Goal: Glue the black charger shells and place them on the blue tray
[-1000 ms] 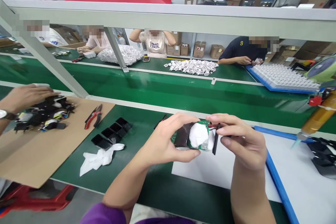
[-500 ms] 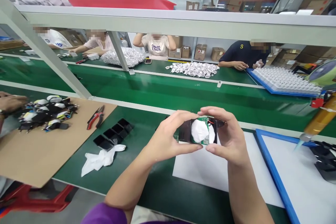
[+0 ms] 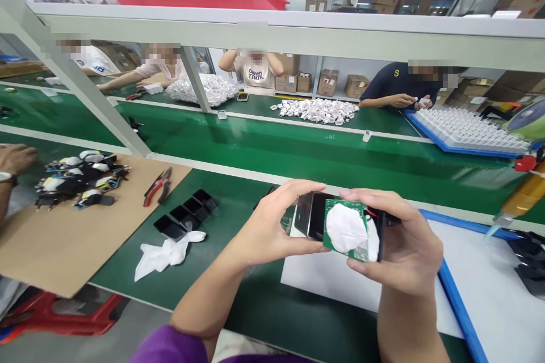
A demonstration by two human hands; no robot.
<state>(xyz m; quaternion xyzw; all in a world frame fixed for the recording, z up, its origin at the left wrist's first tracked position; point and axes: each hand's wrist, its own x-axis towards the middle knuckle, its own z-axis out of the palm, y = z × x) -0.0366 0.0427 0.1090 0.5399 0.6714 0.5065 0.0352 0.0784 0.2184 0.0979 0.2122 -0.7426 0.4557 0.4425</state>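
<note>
Above the bench, my left hand [image 3: 268, 227] is closed around a black plastic case [image 3: 315, 216] whose open side faces right. In my right hand [image 3: 409, 244] is a green circuit board [image 3: 332, 243], gripped by its right side together with a black part behind it. A round white pad [image 3: 346, 228] covers much of the board, and a smaller white piece sits at its right. The board's left edge overlaps the front of the case. Below the hands lies a white sheet [image 3: 327, 278].
Black open boxes [image 3: 170, 228] and a crumpled white cloth [image 3: 164, 255] lie left. Further left are red-handled pliers [image 3: 158, 187] and black assemblies [image 3: 68, 181] on cardboard, near another person's hand [image 3: 17, 159]. A blue-framed tray [image 3: 460, 300] and an amber syringe [image 3: 519, 195] are right.
My right hand has moved right and a little down, drawing the circuit board partly out of the black case. My left hand stays nearly in place with the case.
</note>
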